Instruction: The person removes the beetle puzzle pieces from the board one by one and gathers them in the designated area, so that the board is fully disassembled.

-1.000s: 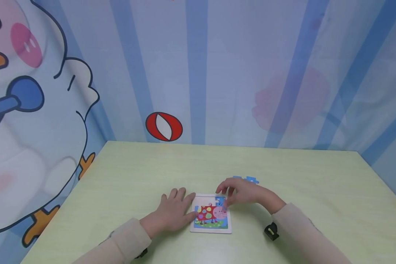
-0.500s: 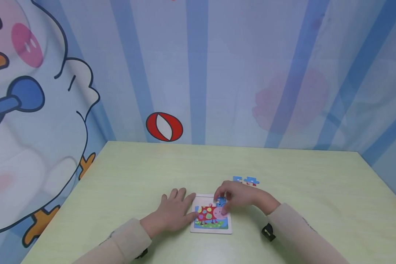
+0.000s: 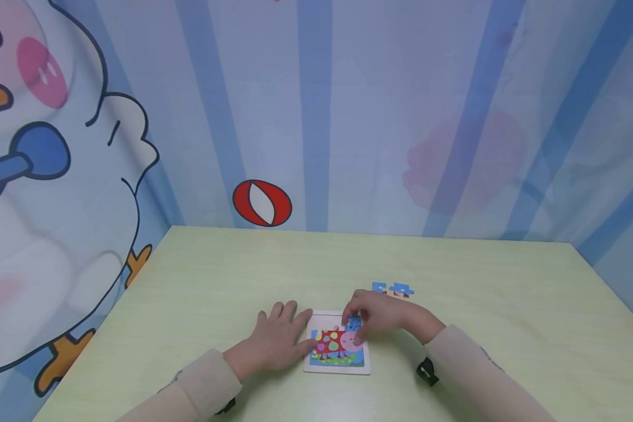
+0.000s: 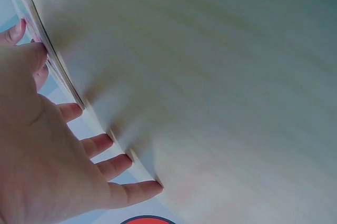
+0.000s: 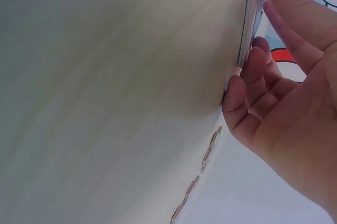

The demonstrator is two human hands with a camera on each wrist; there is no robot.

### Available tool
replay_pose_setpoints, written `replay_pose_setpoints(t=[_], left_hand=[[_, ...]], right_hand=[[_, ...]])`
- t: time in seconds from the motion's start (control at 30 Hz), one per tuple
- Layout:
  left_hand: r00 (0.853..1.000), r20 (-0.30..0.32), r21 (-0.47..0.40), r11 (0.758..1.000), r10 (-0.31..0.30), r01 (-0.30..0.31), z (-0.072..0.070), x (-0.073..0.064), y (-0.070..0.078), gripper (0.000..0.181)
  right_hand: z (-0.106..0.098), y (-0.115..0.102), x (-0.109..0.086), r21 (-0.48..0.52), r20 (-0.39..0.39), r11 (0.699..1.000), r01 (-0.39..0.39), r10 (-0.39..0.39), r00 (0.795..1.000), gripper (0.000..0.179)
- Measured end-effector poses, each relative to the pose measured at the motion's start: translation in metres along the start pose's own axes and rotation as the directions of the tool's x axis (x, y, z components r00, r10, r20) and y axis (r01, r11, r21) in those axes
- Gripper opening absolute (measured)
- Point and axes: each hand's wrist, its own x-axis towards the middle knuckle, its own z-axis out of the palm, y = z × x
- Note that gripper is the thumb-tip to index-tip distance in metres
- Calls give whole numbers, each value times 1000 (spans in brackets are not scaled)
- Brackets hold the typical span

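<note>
Head view: puzzle partly under right hand.

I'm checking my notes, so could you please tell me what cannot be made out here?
Head view: far right corner of the puzzle tray, hidden by the right hand.
Head view: printed details on the loose pieces, too small.
Left wrist view: puzzle tray's face, nearly edge-on, partly behind the left hand.
Right wrist view: tray's near end, cut by top edge.

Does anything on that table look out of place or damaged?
Nothing looks visibly damaged or spilled. Only two loose blue-and-red jigsaw pieces lie beyond the white-rimmed square picture puzzle, whose far-left part is blank.
</note>
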Motion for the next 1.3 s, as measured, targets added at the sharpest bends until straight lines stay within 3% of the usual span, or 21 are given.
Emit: replay_pose_setpoints(t=[0.97, 1.3], left_hand=[[1000, -2, -13, 1000, -1, 1, -2, -1, 1, 67], [1000, -9, -14, 1000, 1, -1, -2, -1, 1, 66]], right_hand=[[0, -8, -2, -22, 2, 1000, -7, 7, 1000, 22], [0, 1, -1, -37, -7, 997, 68, -69, 998, 18]])
